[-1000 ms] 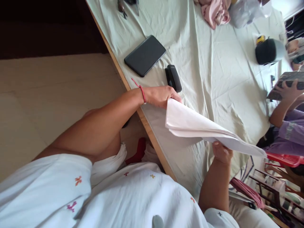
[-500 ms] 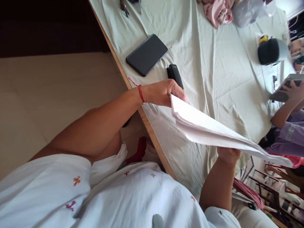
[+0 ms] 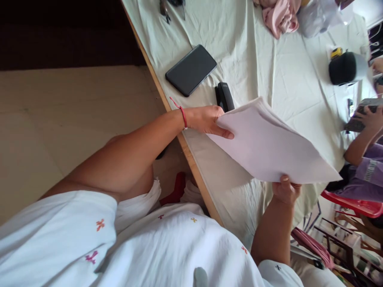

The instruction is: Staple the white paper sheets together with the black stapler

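Observation:
A small stack of blank white paper sheets [image 3: 269, 143] is held slightly above the table, its broad face turned toward me. My left hand [image 3: 209, 120], with a red string at the wrist, is closed on the stack's left edge, thumb on top and other fingers mostly hidden behind. On the near edge, my right hand [image 3: 286, 193] pinches the sheets with its thumb in front; its other fingers are largely hidden. Just beyond my left hand lies a black stapler [image 3: 225, 97], partly covered by hand and paper. A dark phone [image 3: 191, 70] rests flat farther left.
A pale cloth covers the table [image 3: 245, 52], whose wooden edge [image 3: 191, 159] runs diagonally near me. Pink fabric [image 3: 281, 18], a plastic bag [image 3: 317, 18] and a dark rounded device [image 3: 342, 68] lie farther off. At right, another person's hand [image 3: 371, 119] holds a grey box-like object.
The paper stack has tilted from nearly edge-on to showing its broad face, its far edge rising. My left thumb now lies across the front sheet, and my right thumb has come into view.

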Motion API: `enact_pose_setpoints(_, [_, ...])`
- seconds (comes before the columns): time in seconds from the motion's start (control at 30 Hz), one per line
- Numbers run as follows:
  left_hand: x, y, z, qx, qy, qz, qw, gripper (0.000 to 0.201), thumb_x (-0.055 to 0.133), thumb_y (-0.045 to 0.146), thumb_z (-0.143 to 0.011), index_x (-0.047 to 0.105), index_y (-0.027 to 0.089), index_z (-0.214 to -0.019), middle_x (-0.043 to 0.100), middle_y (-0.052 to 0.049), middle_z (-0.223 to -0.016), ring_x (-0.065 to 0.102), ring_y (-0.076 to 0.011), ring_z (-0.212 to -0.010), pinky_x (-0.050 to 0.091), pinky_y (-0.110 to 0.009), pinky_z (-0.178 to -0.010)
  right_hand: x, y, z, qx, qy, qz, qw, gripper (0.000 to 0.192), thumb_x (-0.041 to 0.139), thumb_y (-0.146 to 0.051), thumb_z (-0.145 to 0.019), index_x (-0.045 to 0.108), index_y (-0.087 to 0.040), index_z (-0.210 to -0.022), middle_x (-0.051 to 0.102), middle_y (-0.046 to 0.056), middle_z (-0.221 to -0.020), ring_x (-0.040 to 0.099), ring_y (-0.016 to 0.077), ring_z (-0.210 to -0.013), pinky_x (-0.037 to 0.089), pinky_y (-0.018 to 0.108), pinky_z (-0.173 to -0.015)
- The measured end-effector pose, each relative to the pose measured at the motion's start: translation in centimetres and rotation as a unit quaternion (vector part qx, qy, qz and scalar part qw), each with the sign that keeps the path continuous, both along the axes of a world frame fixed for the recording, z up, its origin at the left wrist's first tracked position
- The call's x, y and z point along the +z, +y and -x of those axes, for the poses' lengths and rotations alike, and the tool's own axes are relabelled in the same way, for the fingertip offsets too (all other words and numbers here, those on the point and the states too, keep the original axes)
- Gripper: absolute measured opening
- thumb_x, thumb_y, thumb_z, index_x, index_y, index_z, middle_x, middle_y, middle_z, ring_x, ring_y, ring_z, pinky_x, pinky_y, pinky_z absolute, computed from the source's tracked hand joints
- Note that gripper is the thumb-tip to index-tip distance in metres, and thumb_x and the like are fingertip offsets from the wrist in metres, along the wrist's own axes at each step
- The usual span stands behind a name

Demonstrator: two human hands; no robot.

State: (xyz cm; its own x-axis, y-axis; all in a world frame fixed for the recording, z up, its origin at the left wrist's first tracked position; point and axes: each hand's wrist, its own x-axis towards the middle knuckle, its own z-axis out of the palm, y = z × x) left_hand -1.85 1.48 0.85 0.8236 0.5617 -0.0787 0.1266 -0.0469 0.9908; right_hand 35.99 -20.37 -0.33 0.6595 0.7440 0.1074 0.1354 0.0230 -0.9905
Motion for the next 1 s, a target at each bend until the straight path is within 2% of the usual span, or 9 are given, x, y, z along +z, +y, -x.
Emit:
enact_pose_setpoints(0.1, [-0.7, 0.3, -0.4, -0.020, 0.036, -0.041, 0.998, 0.046, 0.086, 0.061, -0.079, 0.062, 0.025, -0.066, 0.055, 0.002, -0.067, 0.046, -0.0167, -0.071, 0.037, -0.036, -0.067, 0.0, 0.1, 0.1, -0.007, 0.004, 0.023, 1.000, 0.078, 0.112, -0.040, -0.039, 0.082, -0.027, -0.109, 0.086, 0.005, -0.129, 0.076, 0.0327, -0.131, 0.064, 0.056, -0.115])
enact_pose_setpoints(0.2, [-0.6, 0.1, -0.3, -0.017, 0.043, -0.043, 0.998, 0.045, 0.088, 0.055, -0.077, 0.058, 0.026, -0.063, 0.049, 0.003, -0.066, 0.041, -0.0161, -0.071, 0.032, -0.037, -0.066, -0.2, 0.1, 0.3, -0.009, 0.007, 0.041, 0.999, 0.077, 0.112, -0.036, -0.037, 0.083, -0.028, -0.107, 0.086, 0.003, -0.129, 0.077, 0.0331, -0.131, 0.063, 0.060, -0.118])
enact_pose_setpoints(0.33, [0.3, -0.4, 0.2, -0.023, -0.006, -0.014, 1.000, 0.038, 0.086, 0.056, -0.078, 0.066, 0.024, -0.072, 0.055, 0.002, -0.072, 0.045, -0.0172, -0.075, 0.037, -0.036, -0.069, -0.3, 0.0, 0.3, 0.008, -0.016, 0.010, 1.000, 0.075, 0.111, -0.034, -0.040, 0.084, -0.031, -0.110, 0.084, 0.002, -0.139, 0.073, 0.0337, -0.139, 0.062, 0.061, -0.121])
enact_pose_setpoints(0.43, [0.3, -0.3, 0.1, -0.020, -0.009, -0.041, 0.999, 0.033, 0.085, 0.052, -0.080, 0.067, 0.024, -0.075, 0.060, 0.002, -0.074, 0.050, -0.0178, -0.081, 0.040, -0.034, -0.074, -0.6, 0.3, 0.4, 0.014, -0.016, 0.026, 0.999, 0.076, 0.110, -0.038, -0.042, 0.083, -0.030, -0.113, 0.084, 0.004, -0.137, 0.073, 0.0338, -0.139, 0.059, 0.061, -0.123])
enact_pose_setpoints(0.53, [-0.1, -0.1, -0.4, 0.002, 0.040, -0.084, 0.996, 0.043, 0.082, 0.046, -0.088, 0.053, 0.026, -0.065, 0.052, 0.003, -0.067, 0.042, -0.0163, -0.080, 0.036, -0.033, -0.075, -1.0, 0.7, 0.9, 0.010, -0.013, 0.078, 0.997, 0.075, 0.109, -0.038, -0.049, 0.082, -0.028, -0.118, 0.084, 0.004, -0.132, 0.074, 0.0310, -0.136, 0.056, 0.058, -0.128])
enact_pose_setpoints(0.6, [-0.4, 0.0, -0.7, 0.026, 0.060, -0.074, 0.995, 0.056, 0.078, 0.053, -0.097, 0.043, 0.026, -0.062, 0.043, 0.003, -0.064, 0.038, -0.0159, -0.078, 0.034, -0.034, -0.073, -0.9, 0.9, 1.5, 0.001, -0.018, 0.080, 0.997, 0.074, 0.109, -0.037, -0.053, 0.082, -0.028, -0.121, 0.084, 0.003, -0.132, 0.075, 0.0280, -0.135, 0.056, 0.054, -0.129])
enact_pose_setpoints(0.7, [-0.6, 0.0, -1.0, 0.070, 0.076, -0.058, 0.993, 0.067, 0.073, 0.066, -0.101, 0.038, 0.026, -0.061, 0.033, 0.003, -0.064, 0.038, -0.0151, -0.075, 0.030, -0.036, -0.072, -0.4, 1.1, 2.5, 0.000, -0.005, 0.085, 0.996, 0.067, 0.110, -0.040, -0.059, 0.083, -0.026, -0.118, 0.086, 0.004, -0.128, 0.077, 0.0252, -0.130, 0.062, 0.045, -0.121])
enact_pose_setpoints(0.8, [-0.7, 0.1, -1.3, 0.101, 0.093, -0.060, 0.989, 0.070, 0.075, 0.071, -0.100, 0.039, 0.024, -0.062, 0.032, 0.003, -0.068, 0.040, -0.0143, -0.074, 0.028, -0.035, -0.072, 0.1, 0.7, 3.3, 0.003, 0.028, 0.125, 0.992, 0.065, 0.112, -0.043, -0.059, 0.083, -0.022, -0.113, 0.087, 0.007, -0.118, 0.080, 0.0253, -0.120, 0.068, 0.040, -0.108])
enact_pose_setpoints(1.0, [-0.7, 0.1, -2.1, 0.073, 0.119, -0.077, 0.987, 0.067, 0.073, 0.067, -0.101, 0.040, 0.024, -0.061, 0.034, 0.001, -0.068, 0.043, -0.0150, -0.073, 0.028, -0.035, -0.071, -0.3, -1.1, 2.0, 0.021, 0.075, 0.230, 0.970, 0.064, 0.112, -0.055, -0.057, 0.077, -0.020, -0.097, 0.081, 0.005, -0.090, 0.076, 0.0221, -0.084, 0.067, 0.034, -0.074])
